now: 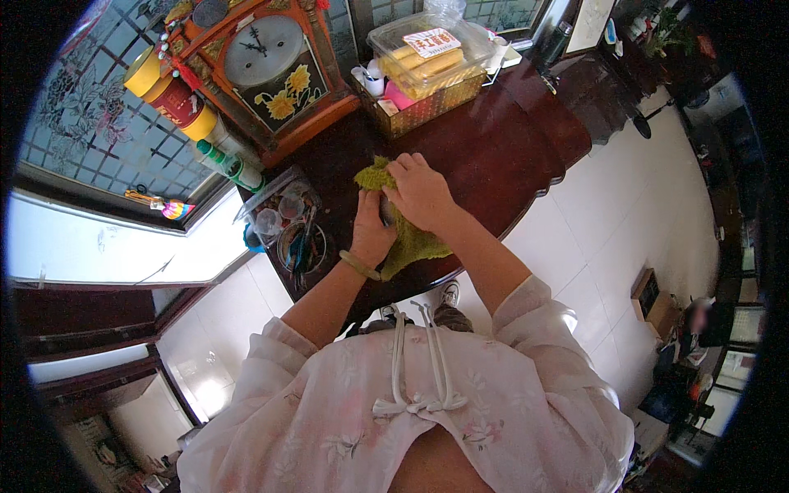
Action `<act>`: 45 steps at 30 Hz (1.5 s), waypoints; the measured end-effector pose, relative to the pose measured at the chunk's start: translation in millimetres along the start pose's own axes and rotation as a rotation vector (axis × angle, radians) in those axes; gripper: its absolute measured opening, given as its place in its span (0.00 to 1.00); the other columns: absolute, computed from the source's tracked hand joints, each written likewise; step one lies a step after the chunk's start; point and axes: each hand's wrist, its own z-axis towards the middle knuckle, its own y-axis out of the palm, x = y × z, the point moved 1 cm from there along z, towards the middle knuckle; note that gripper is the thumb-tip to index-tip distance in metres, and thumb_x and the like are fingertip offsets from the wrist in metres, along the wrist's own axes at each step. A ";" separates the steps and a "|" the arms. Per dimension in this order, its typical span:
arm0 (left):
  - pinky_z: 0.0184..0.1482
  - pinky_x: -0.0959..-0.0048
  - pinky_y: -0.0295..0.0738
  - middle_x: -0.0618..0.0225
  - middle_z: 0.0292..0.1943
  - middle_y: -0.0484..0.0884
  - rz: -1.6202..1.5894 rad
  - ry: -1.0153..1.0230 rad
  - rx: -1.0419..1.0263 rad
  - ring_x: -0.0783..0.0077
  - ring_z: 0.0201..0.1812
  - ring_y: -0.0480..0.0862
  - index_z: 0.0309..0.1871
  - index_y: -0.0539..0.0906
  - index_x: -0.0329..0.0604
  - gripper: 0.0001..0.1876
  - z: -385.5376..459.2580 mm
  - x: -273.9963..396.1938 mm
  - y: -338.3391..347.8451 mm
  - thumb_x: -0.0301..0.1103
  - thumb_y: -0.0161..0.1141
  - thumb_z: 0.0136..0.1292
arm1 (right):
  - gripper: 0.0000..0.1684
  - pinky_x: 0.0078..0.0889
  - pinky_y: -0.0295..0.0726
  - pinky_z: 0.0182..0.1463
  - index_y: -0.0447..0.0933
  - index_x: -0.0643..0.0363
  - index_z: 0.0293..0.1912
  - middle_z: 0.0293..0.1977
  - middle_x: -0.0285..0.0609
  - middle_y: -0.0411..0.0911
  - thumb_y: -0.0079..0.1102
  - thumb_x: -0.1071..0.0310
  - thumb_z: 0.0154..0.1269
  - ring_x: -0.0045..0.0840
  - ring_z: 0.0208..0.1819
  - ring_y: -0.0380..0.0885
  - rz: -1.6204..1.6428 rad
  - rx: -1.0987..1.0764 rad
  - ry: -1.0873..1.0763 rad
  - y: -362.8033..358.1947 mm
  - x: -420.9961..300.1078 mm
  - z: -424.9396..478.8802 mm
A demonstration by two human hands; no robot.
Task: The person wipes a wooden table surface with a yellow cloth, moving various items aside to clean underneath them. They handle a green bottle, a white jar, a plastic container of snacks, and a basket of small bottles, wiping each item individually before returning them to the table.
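Observation:
A fuzzy olive-green cloth (pixel 414 243) hangs bunched between my hands, over the front part of a dark red wooden table (pixel 487 160). My right hand (pixel 422 190) pinches its upper end, where a tuft (pixel 373 175) sticks out past the fingers. My left hand (pixel 372 233), with a pale bangle (pixel 359 265) at the wrist, curls around a small object (pixel 387 214) with a dark edge. Cloth and fingers hide most of that object, so its kind cannot be told.
A wooden pendulum-style clock (pixel 271 68) stands at the back left beside yellow-and-red canisters (pixel 169 92) and a green-capped bottle (pixel 231 166). Nearer are a clear plastic tray (pixel 286 185) and a pen holder (pixel 301 246). A gold basket (pixel 431 105) carries a clear food box (pixel 431 52).

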 end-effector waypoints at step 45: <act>0.62 0.58 0.68 0.53 0.60 0.64 -0.060 -0.136 -0.060 0.50 0.62 0.69 0.67 0.63 0.37 0.47 -13.4 -12.8 2.9 0.42 0.76 0.45 | 0.33 0.35 0.67 0.62 0.68 0.59 0.63 0.55 0.43 0.72 0.50 0.45 0.70 0.30 0.57 0.70 1.238 -0.122 0.773 38.6 59.1 -22.2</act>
